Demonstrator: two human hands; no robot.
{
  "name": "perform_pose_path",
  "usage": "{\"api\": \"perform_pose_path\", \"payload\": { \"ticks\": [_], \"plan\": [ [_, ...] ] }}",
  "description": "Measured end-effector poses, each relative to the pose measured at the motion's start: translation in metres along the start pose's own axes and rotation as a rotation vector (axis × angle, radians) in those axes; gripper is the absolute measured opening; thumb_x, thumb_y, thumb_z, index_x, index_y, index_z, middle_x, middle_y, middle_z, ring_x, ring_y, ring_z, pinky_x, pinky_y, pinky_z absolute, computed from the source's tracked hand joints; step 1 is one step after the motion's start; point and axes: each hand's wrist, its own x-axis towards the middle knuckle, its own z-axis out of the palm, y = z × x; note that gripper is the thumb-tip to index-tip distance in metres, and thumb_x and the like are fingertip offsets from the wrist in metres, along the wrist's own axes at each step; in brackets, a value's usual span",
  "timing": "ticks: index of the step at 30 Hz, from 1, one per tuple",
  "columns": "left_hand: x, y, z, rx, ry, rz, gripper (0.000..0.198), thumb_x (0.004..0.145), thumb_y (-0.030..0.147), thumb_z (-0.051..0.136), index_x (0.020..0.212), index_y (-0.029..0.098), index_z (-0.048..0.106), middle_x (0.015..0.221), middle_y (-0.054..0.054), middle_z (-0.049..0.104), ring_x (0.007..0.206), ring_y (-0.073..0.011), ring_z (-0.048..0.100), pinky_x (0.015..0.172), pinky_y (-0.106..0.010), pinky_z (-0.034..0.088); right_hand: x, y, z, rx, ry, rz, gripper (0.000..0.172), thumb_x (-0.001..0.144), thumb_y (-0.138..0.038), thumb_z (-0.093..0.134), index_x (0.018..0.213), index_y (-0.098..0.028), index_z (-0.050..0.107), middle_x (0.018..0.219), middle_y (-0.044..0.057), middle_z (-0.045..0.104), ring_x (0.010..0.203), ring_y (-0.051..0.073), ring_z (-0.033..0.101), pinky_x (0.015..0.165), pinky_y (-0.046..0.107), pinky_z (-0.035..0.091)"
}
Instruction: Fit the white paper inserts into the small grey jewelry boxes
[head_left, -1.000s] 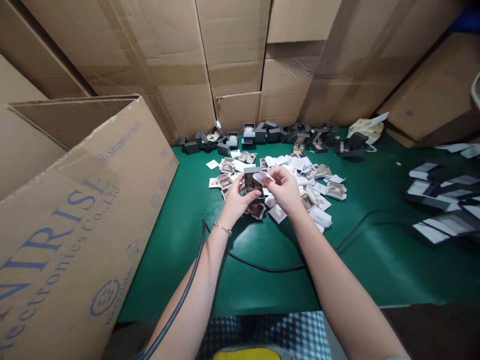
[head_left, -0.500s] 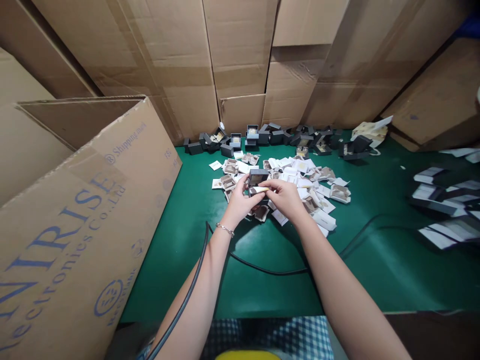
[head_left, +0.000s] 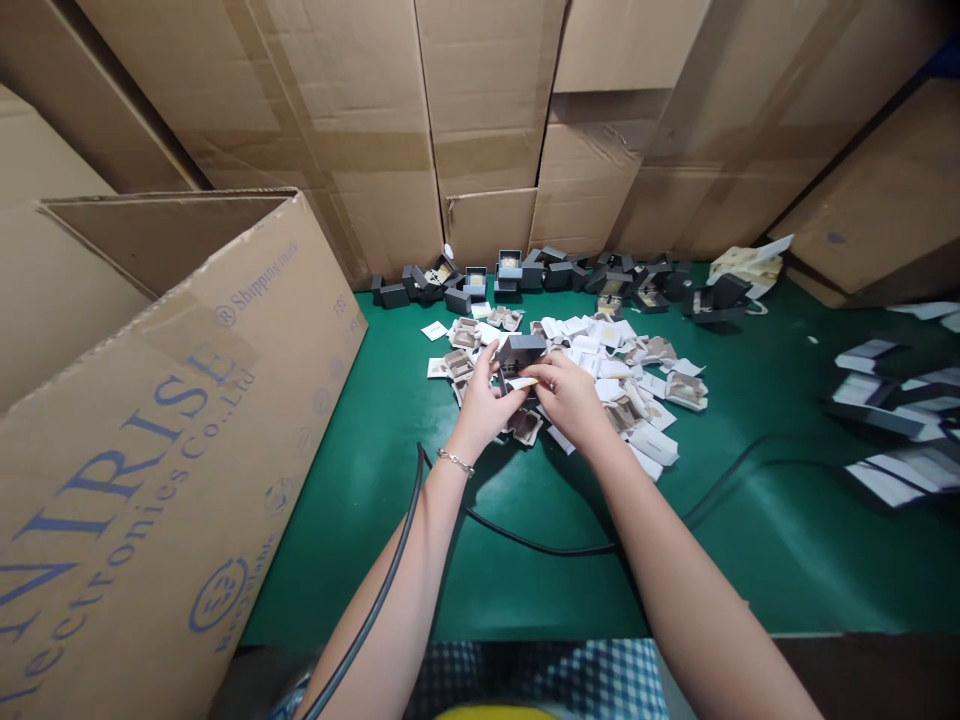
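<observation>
My left hand [head_left: 482, 408] is closed around the side of a small dark grey hinged gift box [head_left: 523, 347], its lid raised. My right hand [head_left: 571, 396] pinches the end of a small white piece with a yellowish edge [head_left: 523, 383], which looks like paper or card, at the front of the box. The left thumb also touches that piece. Fingers hide part of the box's inside. Around and beneath both hands lies a heap of white folded papers and brownish-grey moulded inserts [head_left: 622, 411].
Dark small boxes [head_left: 556, 274], some open, line the back of the green table [head_left: 360, 520]. A large carton [head_left: 172, 430] stands at left. Cardboard [head_left: 487, 90] walls the back. A black cable [head_left: 540, 548] crosses the table and my left arm. Black-and-white box pieces [head_left: 885, 400] lie at right.
The box has tipped, so its lid leans differently and less of the lid's inner face shows. Less of the white piece is visible. Both hands stay in nearly the same place.
</observation>
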Motion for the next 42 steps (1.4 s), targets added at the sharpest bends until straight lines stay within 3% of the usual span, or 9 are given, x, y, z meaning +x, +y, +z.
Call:
{"api": "perform_pose_path", "payload": {
  "ticks": [3, 8, 18, 24, 30, 36, 42],
  "plan": [
    [0.000, -0.003, 0.002, 0.020, 0.032, 0.029, 0.075, 0.071, 0.009, 0.060, 0.140, 0.025, 0.036, 0.136, -0.015, 0.048, 0.078, -0.0111, 0.062, 0.077, -0.029, 0.052, -0.001, 0.000, 0.003, -0.011, -0.013, 0.009, 0.030, 0.078, -0.008, 0.045, 0.086, -0.020, 0.072, 0.087, 0.007, 0.063, 0.082, 0.020, 0.062, 0.075, 0.032, 0.050],
    [0.001, -0.012, 0.008, -0.009, 0.110, 0.151, 0.068, 0.068, 0.000, 0.049, 0.133, 0.020, 0.043, 0.131, -0.011, 0.054, 0.110, -0.0188, 0.058, 0.095, -0.032, 0.047, -0.003, -0.002, 0.008, -0.021, -0.035, -0.023, 0.031, 0.079, -0.008, 0.044, 0.088, -0.020, 0.071, 0.097, 0.008, 0.063, 0.090, 0.021, 0.062, 0.079, 0.033, 0.050],
    [0.004, -0.014, 0.011, -0.138, 0.200, 0.074, 0.068, 0.063, -0.006, 0.047, 0.127, 0.017, 0.043, 0.119, -0.012, 0.061, 0.109, -0.0188, 0.060, 0.096, -0.033, 0.047, -0.007, -0.010, 0.013, -0.049, -0.043, -0.013, 0.022, 0.079, -0.011, 0.046, 0.085, -0.021, 0.065, 0.093, 0.007, 0.062, 0.086, 0.021, 0.060, 0.076, 0.033, 0.047],
    [0.001, -0.011, 0.009, -0.150, 0.231, 0.040, 0.084, 0.065, -0.005, 0.049, 0.141, 0.023, 0.027, 0.103, -0.007, 0.067, 0.097, -0.0185, 0.065, 0.093, -0.037, 0.050, -0.007, -0.018, 0.017, 0.003, 0.108, 0.131, 0.004, 0.074, -0.019, 0.054, 0.072, -0.022, 0.051, 0.077, 0.003, 0.056, 0.075, 0.019, 0.054, 0.069, 0.031, 0.044],
    [0.000, -0.011, 0.010, -0.167, 0.206, 0.054, 0.087, 0.067, -0.004, 0.049, 0.145, 0.025, 0.020, 0.111, -0.008, 0.065, 0.109, -0.0195, 0.062, 0.100, -0.039, 0.046, -0.002, -0.021, 0.020, 0.287, 0.084, 0.395, 0.029, 0.064, -0.024, 0.062, 0.092, -0.020, 0.055, 0.089, 0.004, 0.064, 0.076, 0.018, 0.059, 0.073, 0.034, 0.048],
    [-0.003, -0.005, 0.013, -0.175, 0.196, 0.046, 0.086, 0.070, -0.002, 0.046, 0.146, 0.024, 0.018, 0.117, -0.009, 0.064, 0.109, -0.0187, 0.062, 0.097, -0.037, 0.048, -0.001, -0.015, 0.025, 0.455, 0.053, 0.412, 0.035, 0.067, -0.024, 0.058, 0.102, -0.020, 0.057, 0.102, 0.006, 0.068, 0.091, 0.021, 0.063, 0.087, 0.039, 0.049],
    [-0.004, -0.003, 0.013, -0.168, 0.158, 0.050, 0.088, 0.069, -0.002, 0.047, 0.147, 0.024, 0.016, 0.110, -0.009, 0.067, 0.100, -0.0192, 0.066, 0.088, -0.035, 0.054, -0.004, -0.007, 0.033, 0.560, 0.033, 0.416, 0.036, 0.069, -0.023, 0.059, 0.105, -0.022, 0.056, 0.101, 0.005, 0.068, 0.091, 0.021, 0.064, 0.087, 0.039, 0.049]
  ]
}}
